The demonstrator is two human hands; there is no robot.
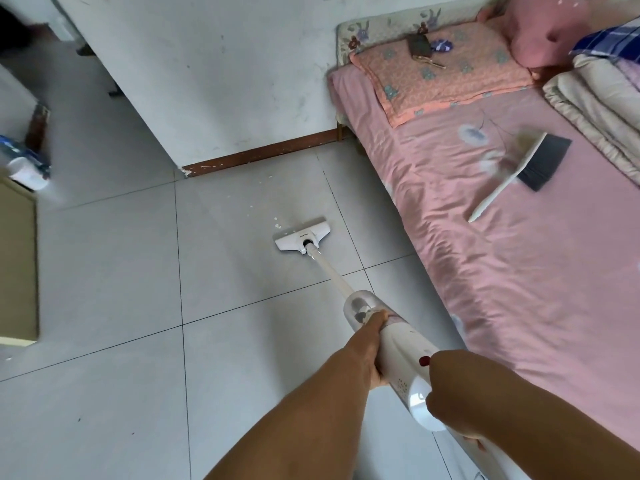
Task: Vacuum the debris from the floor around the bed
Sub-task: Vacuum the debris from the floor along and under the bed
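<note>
A white stick vacuum [398, 344] slants from lower right up to its flat floor head [302, 236], which lies on the grey tiles left of the bed [519, 271]. My left hand [369, 344] grips the vacuum body just below the clear dust cup. Further back, my right hand [453, 393] wraps the rear handle. Small white flecks of debris [276, 221] lie just beyond the floor head, with more toward the wall [258, 183]. The bed has a pink sheet.
A white-handled brush with dark bristles [519, 168] lies on the bed, near a pillow [440, 74] carrying keys. Folded blankets [595, 102] sit at the far right. A wall corner with brown skirting [256, 155] stands ahead. A beige cabinet [17, 268] and bottles [24, 164] are at left.
</note>
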